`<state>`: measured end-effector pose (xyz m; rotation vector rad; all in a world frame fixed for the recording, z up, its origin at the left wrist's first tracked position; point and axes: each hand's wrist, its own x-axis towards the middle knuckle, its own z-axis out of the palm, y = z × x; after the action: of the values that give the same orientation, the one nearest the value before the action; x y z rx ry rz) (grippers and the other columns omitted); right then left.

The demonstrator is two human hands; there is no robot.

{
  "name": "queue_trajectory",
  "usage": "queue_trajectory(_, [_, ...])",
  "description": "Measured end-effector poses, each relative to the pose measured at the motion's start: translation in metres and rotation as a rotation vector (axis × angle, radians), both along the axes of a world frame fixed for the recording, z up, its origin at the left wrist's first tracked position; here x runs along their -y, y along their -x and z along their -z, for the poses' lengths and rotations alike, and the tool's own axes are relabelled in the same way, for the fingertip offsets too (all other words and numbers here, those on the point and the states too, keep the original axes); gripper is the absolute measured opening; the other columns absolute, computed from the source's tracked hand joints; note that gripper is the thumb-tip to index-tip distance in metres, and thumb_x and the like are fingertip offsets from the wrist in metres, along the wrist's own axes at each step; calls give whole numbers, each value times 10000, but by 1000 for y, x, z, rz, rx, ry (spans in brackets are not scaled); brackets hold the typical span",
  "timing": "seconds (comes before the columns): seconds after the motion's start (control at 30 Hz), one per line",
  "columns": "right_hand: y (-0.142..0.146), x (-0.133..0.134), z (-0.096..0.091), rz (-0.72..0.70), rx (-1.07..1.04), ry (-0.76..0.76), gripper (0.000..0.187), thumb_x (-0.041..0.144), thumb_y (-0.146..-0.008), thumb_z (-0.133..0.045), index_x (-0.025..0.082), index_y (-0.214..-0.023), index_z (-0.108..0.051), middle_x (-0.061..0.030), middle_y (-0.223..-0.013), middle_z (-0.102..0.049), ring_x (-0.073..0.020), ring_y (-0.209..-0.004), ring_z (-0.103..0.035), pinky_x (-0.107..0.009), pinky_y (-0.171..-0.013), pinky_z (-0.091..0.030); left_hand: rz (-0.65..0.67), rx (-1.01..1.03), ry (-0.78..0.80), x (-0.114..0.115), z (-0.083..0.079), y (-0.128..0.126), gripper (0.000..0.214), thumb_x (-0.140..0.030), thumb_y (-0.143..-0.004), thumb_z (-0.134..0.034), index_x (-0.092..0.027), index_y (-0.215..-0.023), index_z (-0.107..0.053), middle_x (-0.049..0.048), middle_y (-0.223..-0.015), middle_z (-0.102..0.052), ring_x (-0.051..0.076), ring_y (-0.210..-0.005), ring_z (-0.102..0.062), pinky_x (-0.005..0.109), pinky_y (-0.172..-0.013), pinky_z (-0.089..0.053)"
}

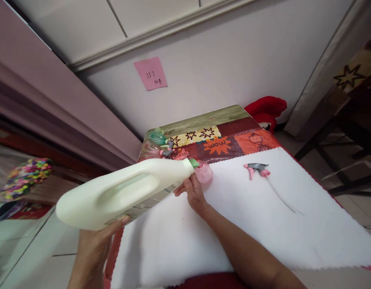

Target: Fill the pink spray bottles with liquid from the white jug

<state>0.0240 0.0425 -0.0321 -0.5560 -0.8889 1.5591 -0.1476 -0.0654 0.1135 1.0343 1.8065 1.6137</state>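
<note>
A large cream-white jug (113, 186) with a moulded handle lies tilted nearly level above the table, its green spout (194, 163) at the mouth of a pink spray bottle body (205, 176). My left hand (96, 241) grips the jug's underside near its base, thumb along the label. Beneath the jug's neck, my right hand (195, 194) is closed against it, close beside the pink bottle; some of its fingers are hidden. Whether liquid is flowing cannot be seen. On the white mat to the right rests a grey-and-pink trigger spray head (259, 169) with its thin tube.
A green spray bottle (157, 137) and a clear pinkish one (152, 149) lie at the table's back left corner. A white mat (263, 224) covers much of the patterned tablecloth (233, 120). Behind stands a wall with a pink note (151, 74); a purple curtain (67, 80) hangs left.
</note>
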Motion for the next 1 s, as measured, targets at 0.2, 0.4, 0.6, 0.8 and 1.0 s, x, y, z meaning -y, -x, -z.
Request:
queue_trajectory(0.2, [0,0,0,-10,-1,-6,497,655,-919,-550,209,-1129,-489,24,-683,-672,-164,-557,-698,-294,-505,-614,-7,-1,12,1,1,2,775,-149,-461,-905,-245,-1198,-688,37,-1129,-758,320,-1212,-634,417,-1060,-514])
queue_trajectory(0.4, [-1,0,-2,-6,-1,-5,501,662,-916,-549,212,-1126,-486,24,-690,-662,-159,-543,-688,-291,-495,-610,-34,-4,11,2,1,1,725,-161,-473,-905,-244,-1162,-694,22,-1079,-766,300,-1196,-641,393,-1063,-504])
queue_trajectory(0.6, [-1,0,-2,-10,6,-14,492,662,-921,-541,220,-1127,-479,26,-690,-662,-160,-546,-686,-303,-507,-621,-28,-3,-7,0,0,-1,661,-163,-454,-891,-237,-1086,-710,27,-1045,-770,318,-1184,-651,409,-1049,-518])
queue_trajectory(0.8, [-1,-1,-2,-10,12,-23,489,662,-925,-532,220,-1127,-478,22,-699,-661,-163,-549,-687,-306,-505,-619,-25,1,9,1,0,-1,733,-149,-470,-903,-254,-1165,-696,17,-1051,-773,300,-1154,-668,378,-1022,-534])
queue_trajectory(1.0, [-1,-1,0,-12,7,-23,472,654,-926,-536,218,-1098,-484,29,-678,-655,-163,-553,-693,-300,-503,-617,-3,-15,16,2,1,3,780,-158,-485,-913,-263,-1221,-677,12,-1121,-758,290,-1192,-645,350,-1035,-521])
